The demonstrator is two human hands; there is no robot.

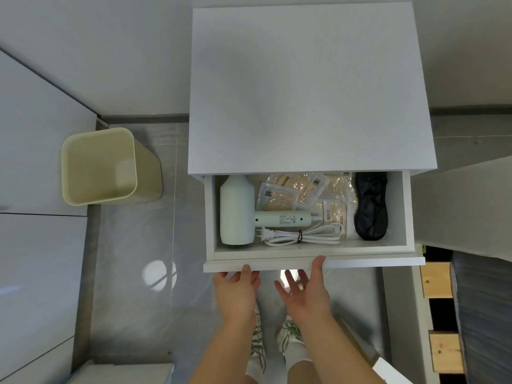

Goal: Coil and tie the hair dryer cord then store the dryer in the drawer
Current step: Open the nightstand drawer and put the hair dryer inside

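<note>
Our left hand (238, 286) has its fingers curled under the front edge of the drawer (313, 263), and its thumb rests on top of that edge. Our right hand (306, 286) is open with the fingers spread. Its thumb touches the top of the same edge, and it holds nothing.

The drawer is pulled out from the white cabinet (304, 92). Inside it, on the left side, lies the hair dryer (238, 210). Its fat body runs from the back of the drawer to the front. Its thin handle (282, 218) sticks out to the right. The cord (304, 236) lies in a long flat bundle near the front wall, just under the handle. A small dark tie (299, 235) wraps the middle of the bundle. The plug (266, 233) points left, toward the dryer body.

Some clear packets (293, 194) lie behind the handle. A black pouch (370, 209) lies along the right side.

A pale green bin (110, 166) stands on the floor to the left of the cabinet. We see nothing in it.
</note>
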